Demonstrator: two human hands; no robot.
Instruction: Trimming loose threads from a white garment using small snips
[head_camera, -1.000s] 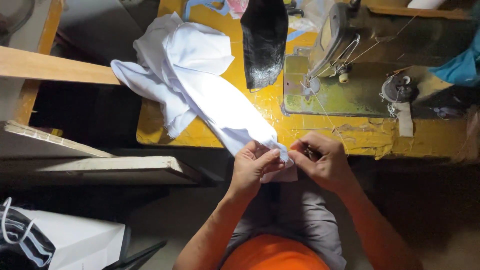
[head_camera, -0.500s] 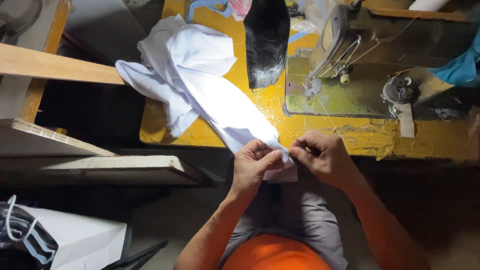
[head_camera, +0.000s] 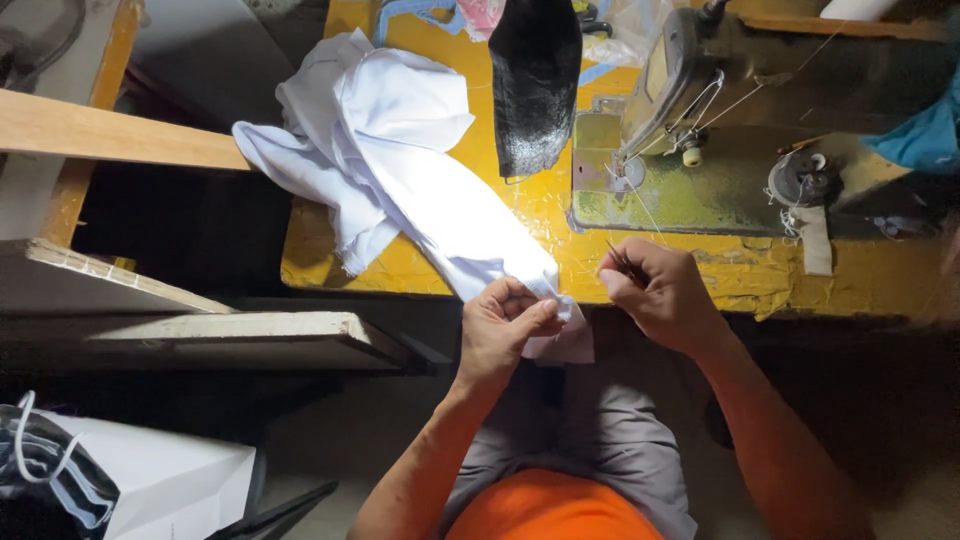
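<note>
Two hands meet at the tabletop's near edge: left hand pinching the white cloth taut, right hand gripping a thin tool. Best keep the cloth tensioned and work slowly.

The cloth is plain white, bright where the light falls and greyish in its folds. The table under it is yellow, scuffed and patchy with darker stains. The sewing machine is a worn, dull green with a dark body. A black bag hangs over the table, speckled with pale flecks. The shirt is orange, the trousers grey. At the far right lies teal fabric. The paper bag is white with a white cord.
</note>
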